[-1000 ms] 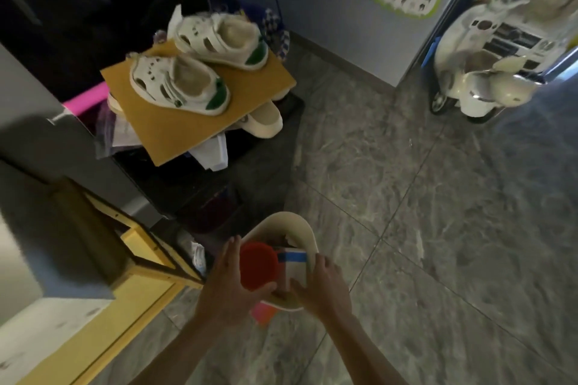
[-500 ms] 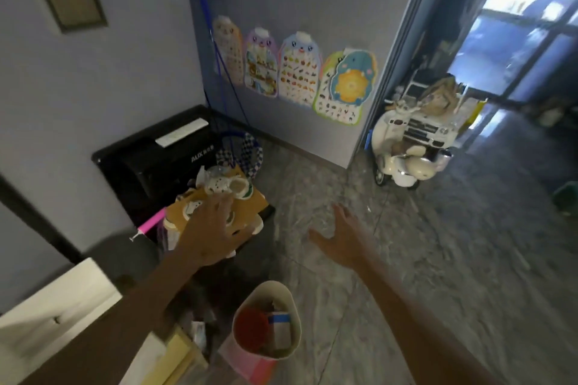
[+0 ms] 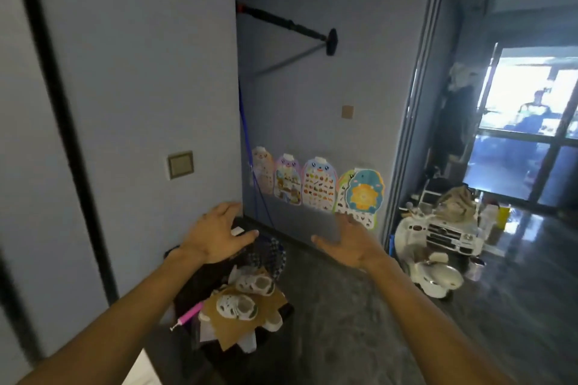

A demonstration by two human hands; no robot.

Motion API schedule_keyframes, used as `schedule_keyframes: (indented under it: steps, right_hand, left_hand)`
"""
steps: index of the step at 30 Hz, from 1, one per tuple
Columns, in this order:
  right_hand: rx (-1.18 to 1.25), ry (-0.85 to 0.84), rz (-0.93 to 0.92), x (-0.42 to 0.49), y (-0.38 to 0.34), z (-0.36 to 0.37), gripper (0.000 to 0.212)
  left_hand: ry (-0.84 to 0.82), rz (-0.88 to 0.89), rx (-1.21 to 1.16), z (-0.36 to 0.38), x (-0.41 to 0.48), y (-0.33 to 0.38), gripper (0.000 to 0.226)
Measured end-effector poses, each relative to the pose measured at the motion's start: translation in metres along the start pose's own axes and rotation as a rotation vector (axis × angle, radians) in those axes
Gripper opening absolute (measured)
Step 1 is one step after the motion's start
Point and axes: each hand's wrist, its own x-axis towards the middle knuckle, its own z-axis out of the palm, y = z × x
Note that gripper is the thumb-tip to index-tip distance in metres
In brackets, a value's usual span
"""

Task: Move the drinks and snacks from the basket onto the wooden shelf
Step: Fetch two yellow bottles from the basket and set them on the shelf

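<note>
Both hands up and empty: left hand [image 3: 215,236] spread palm-down, right hand [image 3: 350,244] open beside it. Shoes [image 3: 247,295] sit below them. Basket out of view.

— What sits nearest, low in the middle?
— A cardboard sheet [image 3: 250,316] with two small shoes [image 3: 247,295] on it, one behind the other. It rests on a dark box [image 3: 200,284] against the left wall [image 3: 140,72], and a thin stick [image 3: 187,319] pokes out at its left.

— And above that?
— The left hand [image 3: 215,236] and right hand [image 3: 350,244] are held side by side, apart, touching nothing.

— Farther back?
— A row of wall charts [image 3: 319,187] hangs low on the far wall [image 3: 328,87], with a bar [image 3: 287,25] mounted high above. To the right, on the floor [image 3: 344,337], stand a toy scooter [image 3: 434,272] and, just behind it, a toy car [image 3: 450,233].
</note>
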Motion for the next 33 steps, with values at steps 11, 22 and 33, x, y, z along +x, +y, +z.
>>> schedule_keyframes:
  steps: [11, 22, 33]
  right_hand:
    - [0.038, -0.074, -0.335, -0.017, -0.058, 0.000, 0.115]
    - [0.047, -0.298, -0.767, -0.169, -0.296, 0.042, 0.109]
    - [0.095, -0.501, -1.278, -0.446, -0.559, 0.136, 0.113]
  left_hand:
    - [0.161, -0.354, 0.173, -0.060, -0.162, 0.016, 0.101]
    - [0.331, -0.837, 0.332, -0.170, -0.464, -0.028, 0.114]
    - [0.423, -1.315, 0.483, -0.236, -0.839, -0.026, 0.106]
